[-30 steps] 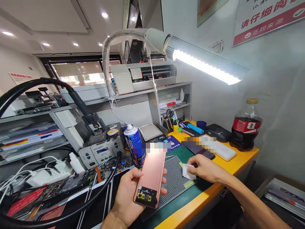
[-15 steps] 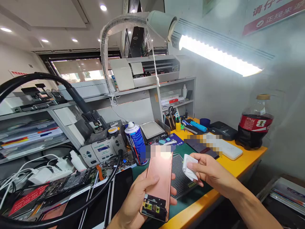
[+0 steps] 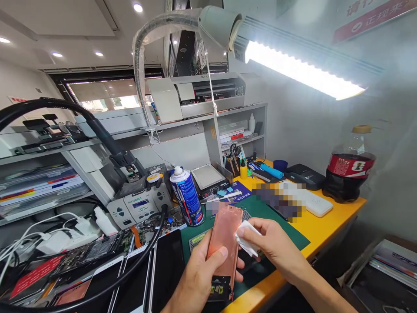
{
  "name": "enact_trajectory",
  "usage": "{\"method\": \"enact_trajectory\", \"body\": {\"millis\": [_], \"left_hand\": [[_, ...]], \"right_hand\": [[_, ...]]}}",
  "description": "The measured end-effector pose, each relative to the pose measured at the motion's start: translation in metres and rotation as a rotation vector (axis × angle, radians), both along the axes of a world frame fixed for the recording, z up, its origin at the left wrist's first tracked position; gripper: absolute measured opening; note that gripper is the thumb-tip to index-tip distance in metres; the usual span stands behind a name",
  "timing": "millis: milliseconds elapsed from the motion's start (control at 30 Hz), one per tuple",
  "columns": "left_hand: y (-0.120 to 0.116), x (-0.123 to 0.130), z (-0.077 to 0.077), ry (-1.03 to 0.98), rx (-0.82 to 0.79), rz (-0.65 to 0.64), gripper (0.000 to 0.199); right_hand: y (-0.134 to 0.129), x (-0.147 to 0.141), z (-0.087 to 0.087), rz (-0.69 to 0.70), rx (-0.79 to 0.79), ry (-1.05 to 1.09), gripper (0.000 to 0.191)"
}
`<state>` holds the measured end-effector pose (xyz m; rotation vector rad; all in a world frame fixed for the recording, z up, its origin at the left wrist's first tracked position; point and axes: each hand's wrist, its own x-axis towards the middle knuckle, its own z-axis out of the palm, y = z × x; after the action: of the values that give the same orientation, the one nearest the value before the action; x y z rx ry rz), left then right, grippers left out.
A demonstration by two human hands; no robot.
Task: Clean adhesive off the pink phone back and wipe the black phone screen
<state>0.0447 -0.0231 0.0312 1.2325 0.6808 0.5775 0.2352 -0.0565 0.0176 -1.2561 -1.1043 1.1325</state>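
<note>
1. One copper-pink, slab-shaped phone body [image 3: 230, 221] sat tilted in the head view, held above a dark green, flat work mat [image 3: 295, 237]; the left hand [image 3: 206, 271] was clamped on it, thumb across the broad face and fingers wrapped round the far edge.
2. In that same view, the right hand [image 3: 273, 241] had thumb and fingers pinched together on a white, folded tissue [image 3: 249, 240], which overlapped the phone's right-hand edge; how hard it pressed could not be told.
3. Good work with the tissue, in my judgement, called for a firm left grip, a clean fold kept flat, and light, even pressure, with care near the black end section [image 3: 221, 281], whose small yellow-green patches might snag fibres.
4. The phone's face looked smooth, with a soft sheen; the tissue looked matt and creased. A grey, perforated plate [image 3: 246, 214] showed partly behind them.
5. Near the phone, a blue, cylindrical spray can [image 3: 186, 198] with a white top stood upright; beyond the mat ran a smooth yellow tabletop [image 3: 321, 224].
</note>
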Motion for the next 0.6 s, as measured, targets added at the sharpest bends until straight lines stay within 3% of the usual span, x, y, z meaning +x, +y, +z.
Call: {"method": "enact_trajectory", "body": {"millis": [233,400,600], "left_hand": [[-0.0036,0.0,0.0019,0.122,0.157,0.04,0.049],[-0.0013,-0.0013,0.0019,0.065,0.073,0.03,0.046],[0.0004,-0.0016,0.0044,-0.045,-0.064,-0.008,0.036]], "right_hand": [[0.0001,0.0027,0.0035,-0.066,-0.022,-0.112,0.035],[-0.0019,0.0036,0.0009,-0.075,-0.034,-0.055,0.033],[-0.0022,0.0063,-0.0025,0.04,0.02,0.077,0.032]]}}
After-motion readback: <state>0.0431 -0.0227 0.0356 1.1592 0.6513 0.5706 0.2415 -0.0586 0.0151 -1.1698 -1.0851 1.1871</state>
